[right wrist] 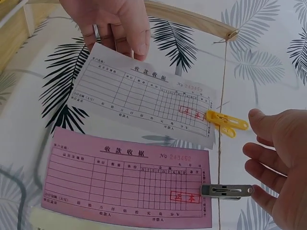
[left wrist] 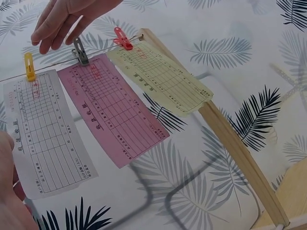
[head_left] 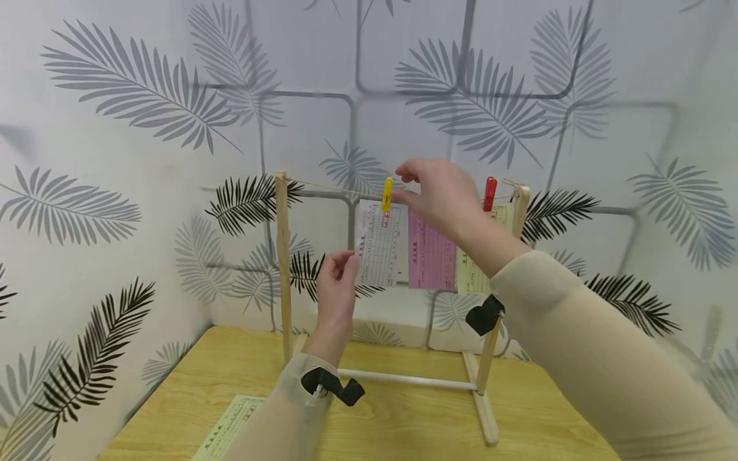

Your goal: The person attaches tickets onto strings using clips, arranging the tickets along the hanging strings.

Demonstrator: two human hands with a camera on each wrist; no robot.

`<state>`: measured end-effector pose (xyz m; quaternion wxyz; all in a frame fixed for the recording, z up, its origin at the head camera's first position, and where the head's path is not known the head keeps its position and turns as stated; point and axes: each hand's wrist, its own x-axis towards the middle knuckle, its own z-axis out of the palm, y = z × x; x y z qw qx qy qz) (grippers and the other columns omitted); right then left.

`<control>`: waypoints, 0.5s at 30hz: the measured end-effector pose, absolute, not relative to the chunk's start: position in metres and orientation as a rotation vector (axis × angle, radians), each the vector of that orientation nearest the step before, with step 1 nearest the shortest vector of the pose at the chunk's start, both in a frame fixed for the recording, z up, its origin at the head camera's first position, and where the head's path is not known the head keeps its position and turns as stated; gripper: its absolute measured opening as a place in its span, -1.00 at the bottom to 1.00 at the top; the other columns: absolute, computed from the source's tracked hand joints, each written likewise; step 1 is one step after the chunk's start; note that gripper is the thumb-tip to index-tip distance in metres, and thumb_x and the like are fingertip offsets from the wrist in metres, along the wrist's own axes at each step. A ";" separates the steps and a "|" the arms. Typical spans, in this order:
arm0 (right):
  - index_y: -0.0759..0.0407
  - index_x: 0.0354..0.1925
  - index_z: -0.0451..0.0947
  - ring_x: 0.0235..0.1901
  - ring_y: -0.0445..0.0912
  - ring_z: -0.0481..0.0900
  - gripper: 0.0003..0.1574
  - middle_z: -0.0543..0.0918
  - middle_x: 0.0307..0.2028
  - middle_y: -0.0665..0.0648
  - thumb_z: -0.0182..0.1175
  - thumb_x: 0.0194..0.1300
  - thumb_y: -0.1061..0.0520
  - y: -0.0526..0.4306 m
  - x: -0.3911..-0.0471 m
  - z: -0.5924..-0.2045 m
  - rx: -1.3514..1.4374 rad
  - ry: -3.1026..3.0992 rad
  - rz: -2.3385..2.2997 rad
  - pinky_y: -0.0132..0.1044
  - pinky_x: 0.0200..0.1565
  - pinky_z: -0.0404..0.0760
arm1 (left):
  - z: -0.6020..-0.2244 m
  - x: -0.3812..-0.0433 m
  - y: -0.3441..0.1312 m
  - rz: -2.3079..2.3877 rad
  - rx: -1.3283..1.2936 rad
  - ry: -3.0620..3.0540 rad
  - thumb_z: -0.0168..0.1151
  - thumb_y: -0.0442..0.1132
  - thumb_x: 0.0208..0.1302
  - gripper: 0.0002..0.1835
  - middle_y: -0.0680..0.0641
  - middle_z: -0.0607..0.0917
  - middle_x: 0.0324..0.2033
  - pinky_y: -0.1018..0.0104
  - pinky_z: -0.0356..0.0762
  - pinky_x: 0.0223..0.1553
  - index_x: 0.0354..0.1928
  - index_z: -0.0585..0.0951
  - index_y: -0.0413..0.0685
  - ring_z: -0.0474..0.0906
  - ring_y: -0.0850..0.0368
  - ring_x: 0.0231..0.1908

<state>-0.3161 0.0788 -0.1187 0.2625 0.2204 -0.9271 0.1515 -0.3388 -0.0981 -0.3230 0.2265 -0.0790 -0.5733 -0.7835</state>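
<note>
A white receipt slip (right wrist: 144, 96) hangs from a string by a yellow clothespin (right wrist: 228, 122). My right hand (head_left: 441, 195) is beside that pin, thumb close to its tail, the fingers apart with nothing between them. At the slip's free edge is my left hand (head_left: 336, 285), its fingers loosely bent; in the right wrist view the fingertips pass behind the paper and the thumb lies at its edge. Alongside hangs a pink receipt slip (left wrist: 112, 110) under a grey clothespin (left wrist: 80, 51), then a pale yellow slip (left wrist: 160, 79) under a red clothespin (left wrist: 123, 38).
The string (head_left: 328, 187) runs between two wooden posts (head_left: 284, 269) of a stand with a white bottom rod (head_left: 409, 380). On the wooden table (head_left: 392, 422), another pale slip (head_left: 230, 422) lies partly hidden by my left sleeve. A leaf-patterned wall (head_left: 323, 57) rises close behind.
</note>
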 end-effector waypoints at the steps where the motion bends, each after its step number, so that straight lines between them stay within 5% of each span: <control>1: 0.11 0.43 0.63 0.33 0.09 0.63 -0.40 0.72 0.31 0.13 0.43 0.57 -0.05 0.079 -0.315 -0.121 0.601 -2.495 0.419 0.09 0.35 0.58 | -0.324 -0.337 -0.099 -2.160 -0.221 -1.581 0.27 -0.18 0.69 -0.81 -0.12 0.71 0.09 -0.03 0.50 0.32 0.16 0.64 -0.10 0.59 -0.02 0.15; 15: 0.14 0.34 0.69 0.35 0.16 0.57 -0.43 0.75 0.28 0.16 0.54 0.45 0.05 0.090 -0.295 -0.164 0.695 -2.210 0.434 0.10 0.46 0.43 | -0.335 -0.314 -0.117 -2.011 -0.249 -1.718 0.18 -0.16 0.74 -0.69 -0.26 0.60 0.32 -0.04 0.40 0.43 0.31 0.56 -0.18 0.52 -0.04 0.34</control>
